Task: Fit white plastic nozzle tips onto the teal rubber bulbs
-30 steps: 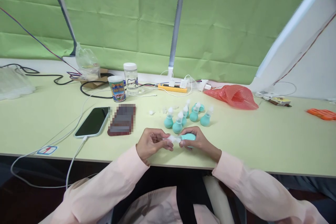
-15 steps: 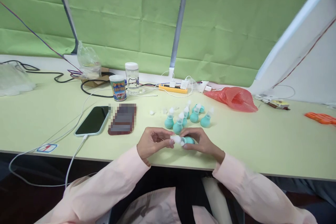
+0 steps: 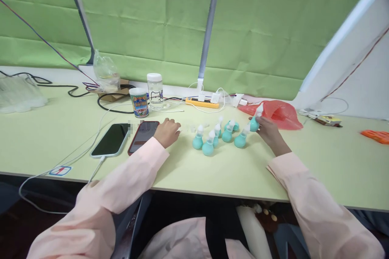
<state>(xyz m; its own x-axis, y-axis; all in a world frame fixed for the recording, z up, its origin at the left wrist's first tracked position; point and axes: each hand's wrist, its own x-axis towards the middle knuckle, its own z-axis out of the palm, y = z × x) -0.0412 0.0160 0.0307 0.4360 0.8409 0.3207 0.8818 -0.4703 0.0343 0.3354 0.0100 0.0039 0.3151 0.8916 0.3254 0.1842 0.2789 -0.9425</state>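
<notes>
Along the pale counter (image 3: 188,174), beside matching bulbs (image 3: 208,148), see the teal bulb (image 3: 253,125) pinched in the right grip (image 3: 270,132), likely light and soft, best held by its belly; cannot tell the state of the left grip (image 3: 167,132).

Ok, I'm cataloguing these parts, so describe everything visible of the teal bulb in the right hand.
The teal bulb has a smooth, rounded body that looks like soft plastic, topped by a whitish nozzle. It tilts, nozzle up and rightward. The right hand holds it from the right, partly hiding it, before the red bag; other contact is unclear.
</notes>
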